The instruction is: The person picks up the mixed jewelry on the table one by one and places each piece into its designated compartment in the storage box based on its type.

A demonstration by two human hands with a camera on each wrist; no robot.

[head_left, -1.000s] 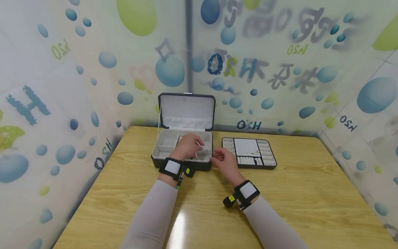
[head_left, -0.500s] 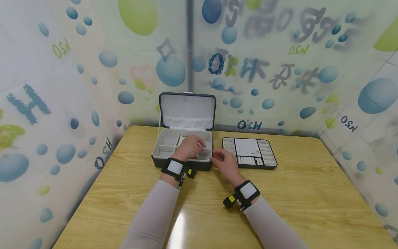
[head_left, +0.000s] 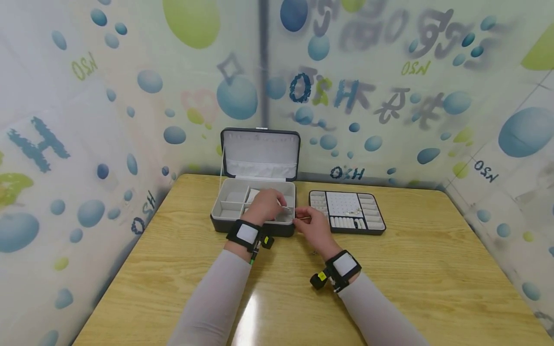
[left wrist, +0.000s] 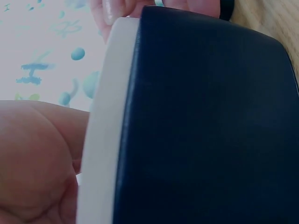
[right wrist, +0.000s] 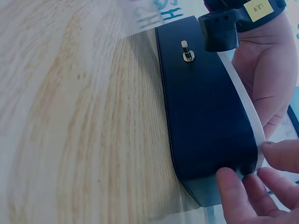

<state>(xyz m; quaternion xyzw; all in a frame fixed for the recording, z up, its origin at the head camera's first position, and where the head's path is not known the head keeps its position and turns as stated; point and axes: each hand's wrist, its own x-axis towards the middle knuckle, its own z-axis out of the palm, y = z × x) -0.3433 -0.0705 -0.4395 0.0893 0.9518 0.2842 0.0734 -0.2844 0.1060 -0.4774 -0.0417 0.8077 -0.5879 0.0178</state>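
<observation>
Toward the back edge of the wooden table (head_left: 173, 269), an open jewellery box (head_left: 225, 211) stands with its lid upright against the wall. The left hand (head_left: 265, 205) reaches down into the box's front right compartment, fingers curled and pinching a thin, pale ring-shaped piece (head_left: 285, 208) that is too small to make out clearly. The right hand (head_left: 315, 228) sits at the box's front right corner, fingertips (right wrist: 238, 186) touching the dark outer wall and pale rim; between thumb and finger it pinches a small slender item (head_left: 304, 218) I cannot identify. Just right of the box, near the same back edge, lies a flat insert tray (head_left: 376, 228) with small divided slots
</observation>
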